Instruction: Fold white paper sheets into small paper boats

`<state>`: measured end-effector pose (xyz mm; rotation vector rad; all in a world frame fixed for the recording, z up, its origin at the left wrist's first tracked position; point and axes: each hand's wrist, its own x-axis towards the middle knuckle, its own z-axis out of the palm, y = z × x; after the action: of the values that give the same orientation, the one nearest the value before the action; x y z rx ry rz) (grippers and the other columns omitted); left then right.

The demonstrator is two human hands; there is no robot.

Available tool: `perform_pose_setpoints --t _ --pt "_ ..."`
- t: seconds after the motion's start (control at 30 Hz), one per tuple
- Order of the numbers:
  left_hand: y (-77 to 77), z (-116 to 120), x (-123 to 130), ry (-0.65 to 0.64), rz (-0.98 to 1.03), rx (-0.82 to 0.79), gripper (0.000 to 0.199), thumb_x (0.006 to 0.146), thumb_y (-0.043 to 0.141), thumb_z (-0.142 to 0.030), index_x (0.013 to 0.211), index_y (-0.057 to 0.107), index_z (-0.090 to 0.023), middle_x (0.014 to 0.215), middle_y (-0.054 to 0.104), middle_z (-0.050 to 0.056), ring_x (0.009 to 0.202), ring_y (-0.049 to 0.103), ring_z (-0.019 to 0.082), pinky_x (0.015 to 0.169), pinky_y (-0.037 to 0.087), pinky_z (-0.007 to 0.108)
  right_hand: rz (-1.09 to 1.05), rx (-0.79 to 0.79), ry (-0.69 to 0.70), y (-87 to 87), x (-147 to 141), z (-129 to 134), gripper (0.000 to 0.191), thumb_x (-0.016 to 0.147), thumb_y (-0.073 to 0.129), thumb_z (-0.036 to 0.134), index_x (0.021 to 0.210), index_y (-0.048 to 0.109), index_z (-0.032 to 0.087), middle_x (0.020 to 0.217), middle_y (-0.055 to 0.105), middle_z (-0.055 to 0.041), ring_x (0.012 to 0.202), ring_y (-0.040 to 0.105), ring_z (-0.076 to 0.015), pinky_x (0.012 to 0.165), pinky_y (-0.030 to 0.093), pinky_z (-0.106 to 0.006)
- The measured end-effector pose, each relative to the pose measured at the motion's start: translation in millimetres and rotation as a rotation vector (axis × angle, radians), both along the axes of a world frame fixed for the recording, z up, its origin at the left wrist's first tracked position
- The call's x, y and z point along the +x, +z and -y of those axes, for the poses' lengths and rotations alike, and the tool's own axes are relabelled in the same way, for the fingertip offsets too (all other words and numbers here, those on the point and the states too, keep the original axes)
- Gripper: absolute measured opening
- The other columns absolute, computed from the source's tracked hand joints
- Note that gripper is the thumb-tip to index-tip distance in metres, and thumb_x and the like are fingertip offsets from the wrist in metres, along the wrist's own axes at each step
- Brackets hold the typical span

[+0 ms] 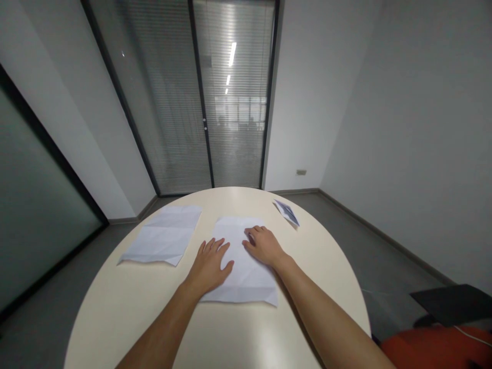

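A white sheet of paper (242, 284) with faint creases lies in front of me on the round table. On its left edge rests my left hand (210, 266), fingers spread and the palm turned down. My right hand (263, 245) lies on the upper right part of the same sheet, its fingers loosely bent and apart, with nothing visible in them. The near edge of the sheet curls up a little. To the left is a second creased white sheet (163, 233), apart from both hands. A small folded paper (287, 212) lies at the far right.
The pale round table (319, 271) reaches toward a glass door with blinds (234, 143). Grey walls (415, 138) stand at the sides. At the lower right is a red chair (434, 348), with a flat black object (453, 303) above it.
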<state>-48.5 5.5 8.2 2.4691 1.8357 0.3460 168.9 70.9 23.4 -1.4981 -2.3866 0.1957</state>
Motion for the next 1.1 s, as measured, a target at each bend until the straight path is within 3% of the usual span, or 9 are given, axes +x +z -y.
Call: perform_pose_setpoints --t 0.07,0.13,0.27,0.37,0.5,0.63,0.8,0.93,1.1 --pt "-0.6 -0.1 -0.5 0.002 0.001 0.032 0.052 0.096 0.050 -0.042 0.144 0.056 -0.021 0.154 0.052 0.011 0.145 0.043 0.033 0.125 0.022 0.056 -0.023 0.007 -0.049 0.7 1.4 -2.0 0.043 0.098 0.048 0.039 0.131 0.065 0.017 0.122 0.071 -0.0135 0.115 0.061 -0.0283 0.102 0.042 -0.038" --pt "-3.0 -0.1 -1.5 -0.006 0.001 0.046 0.052 0.097 0.049 -0.042 0.143 0.057 -0.020 0.154 0.052 0.011 0.145 0.043 0.034 0.124 0.023 0.057 -0.038 0.020 -0.091 -1.6 3.1 -4.3 0.044 0.098 0.048 0.037 0.134 0.063 0.016 0.126 0.069 -0.0143 0.119 0.059 -0.0290 0.105 0.041 -0.038" --pt "-9.2 0.6 -3.5 -0.043 0.006 0.020 0.058 0.099 0.046 -0.051 0.149 0.051 -0.023 0.162 0.042 0.010 0.152 0.032 0.036 0.125 0.021 0.059 -0.007 0.023 -0.209 -11.9 8.5 -9.7 0.066 0.096 0.051 0.042 0.152 0.044 0.010 0.155 0.047 -0.0200 0.145 0.038 -0.0364 0.119 0.026 -0.049" --pt "-10.8 1.2 -4.2 -0.055 0.004 0.004 0.060 0.099 0.045 -0.054 0.152 0.047 -0.025 0.165 0.037 0.009 0.154 0.027 0.036 0.125 0.020 0.059 -0.003 -0.020 -0.286 -17.1 13.4 -13.9 0.076 0.096 0.051 0.050 0.157 0.035 0.007 0.161 0.036 -0.0234 0.151 0.027 -0.0422 0.120 0.020 -0.057" --pt "-9.3 0.9 -4.2 -0.047 0.004 0.003 0.060 0.098 0.047 -0.053 0.152 0.047 -0.026 0.165 0.037 0.007 0.154 0.027 0.034 0.126 0.020 0.057 -0.091 -0.001 -0.311 -15.2 18.4 -19.3 0.070 0.094 0.054 0.042 0.154 0.040 0.008 0.149 0.054 -0.0218 0.144 0.039 -0.0383 0.116 0.031 -0.049" --pt "-6.5 0.0 -4.0 -0.053 0.014 0.016 0.057 0.099 0.048 -0.049 0.151 0.049 -0.024 0.163 0.041 0.008 0.153 0.032 0.033 0.126 0.022 0.057 -0.241 -0.015 -0.414 -11.9 23.3 -25.2 0.054 0.093 0.051 0.033 0.144 0.054 0.015 0.127 0.069 -0.0158 0.118 0.062 -0.0307 0.099 0.047 -0.039" --pt "-2.3 -1.0 -3.5 -0.063 0.055 0.079 0.047 0.102 0.046 -0.040 0.144 0.057 -0.022 0.157 0.050 0.009 0.146 0.044 0.028 0.125 0.026 0.054 -0.447 -0.034 -0.475 -13.7 32.9 -31.2 0.042 0.091 0.052 0.032 0.129 0.065 0.022 0.108 0.075 -0.0076 0.101 0.070 -0.0257 0.088 0.050 -0.035" --pt "-0.8 -1.6 -4.1 -0.055 0.068 0.077 0.043 0.101 0.046 -0.036 0.140 0.060 -0.022 0.153 0.055 0.009 0.142 0.049 0.026 0.124 0.028 0.054 -0.554 -0.037 -0.492 -16.1 37.9 -33.7 0.045 0.089 0.055 0.033 0.132 0.061 0.022 0.107 0.075 -0.0076 0.100 0.070 -0.0254 0.088 0.051 -0.036" --pt "-1.7 -2.3 -5.3 -0.027 0.067 0.099 0.040 0.100 0.048 -0.033 0.136 0.063 -0.025 0.148 0.060 0.008 0.136 0.054 0.026 0.122 0.028 0.054 -0.514 0.063 -0.428 -14.1 35.7 -31.9 0.043 0.089 0.057 0.036 0.129 0.064 0.020 0.132 0.066 -0.0126 0.111 0.066 -0.0270 0.098 0.050 -0.040"
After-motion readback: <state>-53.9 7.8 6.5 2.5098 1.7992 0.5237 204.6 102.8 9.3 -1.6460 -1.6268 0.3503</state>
